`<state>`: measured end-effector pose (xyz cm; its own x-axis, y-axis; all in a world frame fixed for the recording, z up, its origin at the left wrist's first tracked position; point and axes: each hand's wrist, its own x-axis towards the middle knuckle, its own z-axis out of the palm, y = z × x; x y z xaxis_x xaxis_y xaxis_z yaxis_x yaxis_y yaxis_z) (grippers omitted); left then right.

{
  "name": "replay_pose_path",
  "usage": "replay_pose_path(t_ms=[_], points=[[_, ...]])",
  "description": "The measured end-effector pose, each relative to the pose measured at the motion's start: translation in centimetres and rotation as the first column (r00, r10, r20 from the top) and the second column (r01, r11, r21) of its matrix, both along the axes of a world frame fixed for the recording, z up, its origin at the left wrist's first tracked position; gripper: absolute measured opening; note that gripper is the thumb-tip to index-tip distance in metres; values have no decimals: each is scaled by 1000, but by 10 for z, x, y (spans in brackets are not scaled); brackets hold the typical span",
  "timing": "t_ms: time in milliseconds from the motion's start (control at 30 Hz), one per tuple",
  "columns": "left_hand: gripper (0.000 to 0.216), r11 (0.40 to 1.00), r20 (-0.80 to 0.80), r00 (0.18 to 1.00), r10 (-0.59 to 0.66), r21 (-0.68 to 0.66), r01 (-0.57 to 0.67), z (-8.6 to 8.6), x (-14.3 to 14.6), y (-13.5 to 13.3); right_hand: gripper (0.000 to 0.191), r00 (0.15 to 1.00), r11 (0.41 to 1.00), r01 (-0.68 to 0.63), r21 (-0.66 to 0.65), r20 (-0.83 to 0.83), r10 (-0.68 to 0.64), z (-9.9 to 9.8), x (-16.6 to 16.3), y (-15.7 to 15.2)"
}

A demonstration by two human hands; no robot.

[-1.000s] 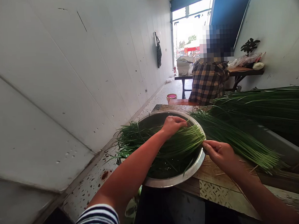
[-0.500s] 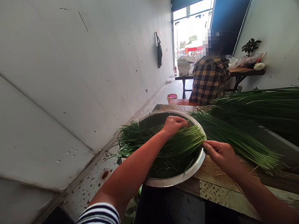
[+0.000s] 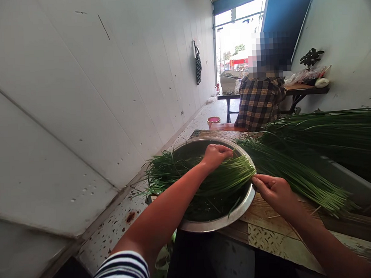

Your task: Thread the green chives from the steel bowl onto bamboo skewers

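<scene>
A wide steel bowl sits at the near edge of a wooden table. Across it lies a bundle of long green chives, with the cut ends toward the right rim. My left hand rests curled on top of the bundle near the far side of the bowl, fingers closed on the stalks. My right hand is just right of the rim, its fingers pinched at the cut ends of the chives.
More chives lie piled on the table to the right. A white panel wall runs along the left. A person in a plaid shirt sits ahead, back turned. A pink bucket stands on the speckled floor.
</scene>
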<state>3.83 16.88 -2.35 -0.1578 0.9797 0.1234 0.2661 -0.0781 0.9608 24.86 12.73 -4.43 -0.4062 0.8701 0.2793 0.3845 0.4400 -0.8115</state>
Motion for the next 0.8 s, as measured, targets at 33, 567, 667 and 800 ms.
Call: replay_pose_path(t_ms=[33,567,667,800], points=[[18,1000,0,1000,-1,2,1,0,0,0,35,1000,1000,-3,-3,-3,3,0,0,0],[20,998,-142,989,-48,29,53,-2,0,-2,37,1000,1000,10,19,5,-10,0,-1,-1],[19,987,-181,970,-163,-14,163,6,0,-7,36,1000,999,23,34,1,-23,-1,-1,1],[20,964,-195,944,-267,-62,260,14,-13,-8,36,999,992,3,126,48,-9,-6,0,-1]])
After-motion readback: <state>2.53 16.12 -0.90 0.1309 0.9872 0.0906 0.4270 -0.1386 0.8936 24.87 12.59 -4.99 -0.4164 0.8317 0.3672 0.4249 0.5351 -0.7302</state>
